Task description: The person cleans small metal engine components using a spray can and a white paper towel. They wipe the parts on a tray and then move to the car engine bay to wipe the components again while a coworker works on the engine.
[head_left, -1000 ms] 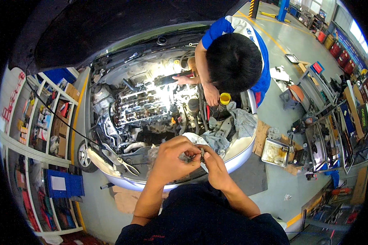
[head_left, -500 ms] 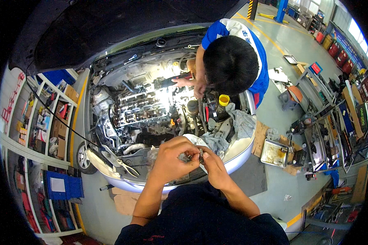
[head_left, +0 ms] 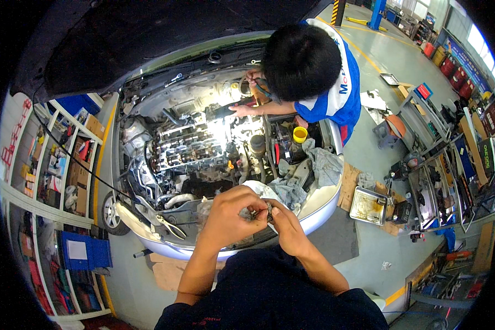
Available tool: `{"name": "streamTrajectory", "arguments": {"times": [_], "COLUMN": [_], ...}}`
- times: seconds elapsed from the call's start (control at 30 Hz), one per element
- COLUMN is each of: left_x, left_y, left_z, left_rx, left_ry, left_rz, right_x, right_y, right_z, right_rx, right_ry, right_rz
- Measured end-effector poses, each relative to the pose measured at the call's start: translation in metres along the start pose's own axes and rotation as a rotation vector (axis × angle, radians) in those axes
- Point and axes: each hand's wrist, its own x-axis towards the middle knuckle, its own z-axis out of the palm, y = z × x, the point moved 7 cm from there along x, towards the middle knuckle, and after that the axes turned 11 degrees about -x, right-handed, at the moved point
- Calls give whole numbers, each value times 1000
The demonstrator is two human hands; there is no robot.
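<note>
Both my hands are raised over the front edge of a car's engine bay, fingertips nearly meeting. My left hand (head_left: 225,217) is closed in a pinch, with something greyish partly showing inside its curled fingers. Between the thumb and fingers of my right hand (head_left: 289,228) is a small dark metal part (head_left: 270,213), too small and covered to name. Beyond them lies the opened engine (head_left: 187,146), its rows of valve gear exposed. A co-worker (head_left: 335,82) leans in from the right, one hand on a dark and red work lamp (head_left: 234,108) that lights the engine brightly.
Pliers (head_left: 170,226) lie on the front edge of the bay. Grey rags (head_left: 324,165) and a yellow cup (head_left: 300,135) are at its right side. A metal drip tray (head_left: 368,206) rests on cardboard on the floor. Shelves (head_left: 49,203) stand left, and the raised hood (head_left: 148,44) hangs overhead.
The co-worker has leaned further left and forward, and one of their hands has moved to the far side of the bay. My hands have hardly moved.
</note>
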Motion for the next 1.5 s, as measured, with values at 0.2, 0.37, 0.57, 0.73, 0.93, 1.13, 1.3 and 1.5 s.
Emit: {"name": "streamTrajectory", "arguments": {"times": [0.2, 0.37, 0.57, 0.73, 0.93, 1.13, 1.3, 1.5], "left_x": [2, 1, 1, 0, -3, -5, -22, -34], "left_y": [-2, -6, -8, -12, -15, -22, -43, -47], "left_z": [1, 1, 2, 0, 1, -5, -31, -21], "left_rx": [12, -21, -42, -56, -89, -106, -110, -90], "left_ry": [-27, -19, -10, -9, 48, 98, 194, 246], "left_rz": [-11, -18, -52, -80, -103, -111, -192, -186], "right_x": [0, 1, 3, 2, 4, 7, 13, 19], "right_y": [-4, -3, 6, 1, 3, 8, 16, 33], "right_z": [-1, -3, -4, -1, -2, 1, 4, -1], "right_rx": [-45, -68, -64, -29, -44, 66, 458, 717], "right_ry": [-23, 24, 8, -7, 6, -42, -79, -15], "right_rz": [25, -43, -25, -2, -31, 33, 52, 121]}}
